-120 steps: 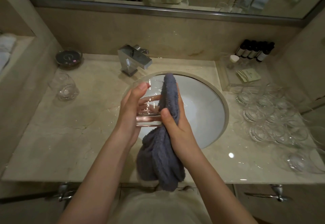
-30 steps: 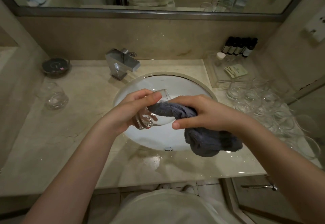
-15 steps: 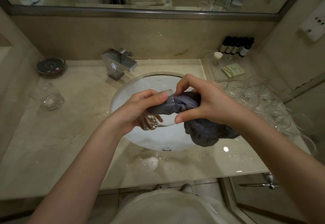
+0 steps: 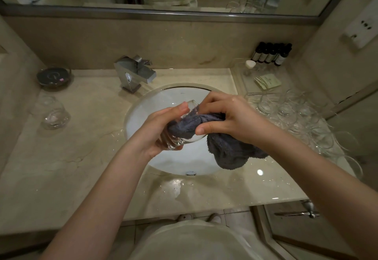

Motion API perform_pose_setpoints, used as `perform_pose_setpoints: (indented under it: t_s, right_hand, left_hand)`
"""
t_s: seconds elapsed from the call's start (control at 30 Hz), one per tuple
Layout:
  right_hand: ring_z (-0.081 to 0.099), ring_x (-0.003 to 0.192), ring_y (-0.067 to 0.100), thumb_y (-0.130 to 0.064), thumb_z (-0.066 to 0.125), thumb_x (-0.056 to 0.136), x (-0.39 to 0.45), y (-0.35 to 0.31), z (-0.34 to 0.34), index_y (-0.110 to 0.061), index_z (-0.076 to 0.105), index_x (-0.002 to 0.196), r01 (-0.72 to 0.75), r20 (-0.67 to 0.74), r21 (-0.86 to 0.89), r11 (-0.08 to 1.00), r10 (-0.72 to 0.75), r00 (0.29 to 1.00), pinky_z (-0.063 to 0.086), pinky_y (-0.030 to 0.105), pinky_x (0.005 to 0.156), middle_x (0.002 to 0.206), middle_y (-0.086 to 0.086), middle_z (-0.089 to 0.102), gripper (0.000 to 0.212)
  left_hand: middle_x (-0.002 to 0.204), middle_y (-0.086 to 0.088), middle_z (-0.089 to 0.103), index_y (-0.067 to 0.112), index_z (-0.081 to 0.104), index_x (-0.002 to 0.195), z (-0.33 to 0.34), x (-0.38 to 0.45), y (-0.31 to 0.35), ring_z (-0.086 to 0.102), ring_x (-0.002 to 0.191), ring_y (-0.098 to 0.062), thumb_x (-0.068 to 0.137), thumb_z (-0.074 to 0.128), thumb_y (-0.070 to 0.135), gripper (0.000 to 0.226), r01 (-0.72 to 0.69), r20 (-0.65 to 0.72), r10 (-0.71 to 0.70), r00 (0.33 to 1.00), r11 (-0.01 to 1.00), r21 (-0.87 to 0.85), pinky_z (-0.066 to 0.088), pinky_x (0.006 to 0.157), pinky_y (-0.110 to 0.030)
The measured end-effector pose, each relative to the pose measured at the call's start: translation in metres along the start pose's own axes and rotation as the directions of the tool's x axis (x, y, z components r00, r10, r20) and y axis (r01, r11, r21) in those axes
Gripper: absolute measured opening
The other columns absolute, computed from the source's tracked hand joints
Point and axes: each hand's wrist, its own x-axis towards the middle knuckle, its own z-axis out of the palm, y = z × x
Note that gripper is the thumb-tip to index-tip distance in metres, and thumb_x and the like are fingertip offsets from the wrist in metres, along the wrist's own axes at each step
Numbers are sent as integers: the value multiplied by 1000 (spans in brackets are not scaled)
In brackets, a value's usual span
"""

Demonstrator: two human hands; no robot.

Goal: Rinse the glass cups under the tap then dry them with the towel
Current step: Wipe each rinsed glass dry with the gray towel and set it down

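Both hands worked over the sink: left hand (image 4: 161, 129) gripped the clear glass cup (image 4: 180, 135); right hand (image 4: 229, 118) fingers pinched the grey terry towel (image 4: 231, 153) stuffed inside.

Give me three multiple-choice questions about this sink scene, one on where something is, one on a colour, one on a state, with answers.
1. Where is the lone upturned glass?
A. left of the sink
B. in the sink
C. behind the tap

2. What colour is the towel?
A. white
B. dark grey
C. red

3. What is the towel doing?
A. lying folded on the counter
B. hanging on the tap
C. stuffed partly inside the held glass

Answers: A, it stands on the counter left of the sink; B, its pile is dark grey; C, the right hand pushes it into the glass that the left hand grips.
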Motion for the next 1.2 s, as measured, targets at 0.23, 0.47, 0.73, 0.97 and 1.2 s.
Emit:
perform_pose_setpoints:
  t_s: [0.23,0.47,0.73,0.97,1.2]
  right_hand:
    - [59,83,9,-45,68,75,6,3,-1,-8,76,93,17,-2,-31,999,-18,1000,45,27,74,90,0,67,42]
    - [59,87,-7,-43,60,86,1,11,6,-12,74,104,-49,13,49,998,48,999,42,12,78,84,-21,63,38]
    - [23,128,-26,-67,69,63,-10,21,1,-45,36,142,3,287,-55,998,13,958,19,-1,104,146,-32,31,88]
    - [55,115,6,-44,81,70,-3,12,1,-28,53,136,-18,247,-7,1000,19,969,42,26,99,126,-8,59,73]
    - [52,94,5,-23,85,70,-9,10,-10,-24,38,109,-79,112,42,996,74,991,43,15,75,111,1,47,61]
  left_hand:
    - [107,-10,65,16,67,98,5,-5,-10,71,78,-24,61,71,39,44,18,-80,-53,995,924,-382,57,54,-35]
    - [97,-5,64,17,63,95,19,-5,-5,66,76,-16,79,71,41,31,-30,-240,-55,969,941,-338,50,46,-22]
    - [86,0,61,19,64,87,20,-3,0,59,70,-12,82,72,37,20,-8,-263,-92,960,934,-356,43,39,-17]
    - [67,6,63,19,64,86,22,-4,2,58,63,-11,84,69,40,22,-20,-239,-59,969,950,-313,41,39,-16]
    - [81,0,60,20,67,76,20,-5,12,56,67,-14,84,68,41,23,-1,-245,-88,966,940,-341,41,36,-14]
